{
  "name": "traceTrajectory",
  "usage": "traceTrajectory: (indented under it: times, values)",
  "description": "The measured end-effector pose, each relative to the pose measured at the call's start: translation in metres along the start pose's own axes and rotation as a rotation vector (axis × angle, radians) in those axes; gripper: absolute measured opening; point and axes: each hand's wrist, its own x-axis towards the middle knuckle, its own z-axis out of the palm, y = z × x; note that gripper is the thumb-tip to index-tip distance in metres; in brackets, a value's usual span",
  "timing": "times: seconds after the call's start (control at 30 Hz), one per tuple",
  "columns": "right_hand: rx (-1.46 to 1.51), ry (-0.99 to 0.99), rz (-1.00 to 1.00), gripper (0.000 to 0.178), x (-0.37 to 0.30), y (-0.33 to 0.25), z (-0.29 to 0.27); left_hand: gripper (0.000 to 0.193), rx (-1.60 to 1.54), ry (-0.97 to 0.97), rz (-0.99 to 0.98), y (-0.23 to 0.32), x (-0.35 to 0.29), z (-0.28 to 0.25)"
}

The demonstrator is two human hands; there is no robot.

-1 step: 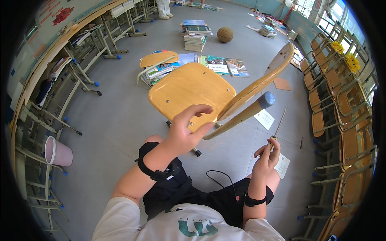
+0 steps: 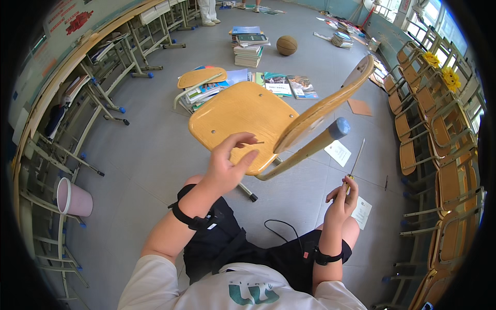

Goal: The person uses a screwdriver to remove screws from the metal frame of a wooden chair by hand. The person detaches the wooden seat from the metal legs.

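Observation:
A wooden chair seat (image 2: 240, 116) with metal bolts in it lies in front of me, tipped so that the curved backrest (image 2: 330, 98) leans up to the right. Beside the backrest, a metal tube (image 2: 310, 150) with a blue end cap sticks up. Over the near edge of the seat is my left hand (image 2: 226, 164), thumb and index finger apart, with a small thin screw (image 2: 260, 143) jutting from its curled fingers. Above my right knee, my right hand (image 2: 341, 204) is closed around the handle of a screwdriver (image 2: 357, 158), whose long shaft points up and away.
Books and a small wooden board (image 2: 201, 77) lie behind the chair, with a book stack (image 2: 249, 54) and a basketball (image 2: 287, 45) beyond. Desks line the left, near a pink bin (image 2: 77, 199). Stacked chairs (image 2: 448, 173) line the right. Papers (image 2: 338, 153) lie on the floor.
My left hand has shifted slightly left and turned, and the small screw at its fingers now shows. My right hand and the screwdriver stay almost where they were.

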Motion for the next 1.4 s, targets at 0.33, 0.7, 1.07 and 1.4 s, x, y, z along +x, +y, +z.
traceTrajectory:
  times: [0.33, 0.7, 1.07, 1.4]
  values:
    - [-0.203, -0.247, 0.229, 0.017, -0.007, 0.055, 0.026, 0.040, 0.381, -0.367, -0.007, -0.095, 0.047, 0.039]
    - [-0.298, -0.244, 0.224, 0.018, -0.012, 0.082, 0.026, 0.021, 0.506, -0.398, 0.054, -0.096, 0.036, 0.059]
    - [0.109, -0.433, -0.185, 0.029, -0.089, -0.033, 0.048, 0.008, -0.522, -0.392, -0.376, 0.083, -0.094, 0.049]
    - [0.201, -0.323, -0.129, 0.019, -0.096, -0.059, 0.047, 0.007, -0.675, -0.568, -0.518, 0.092, -0.081, 0.032]
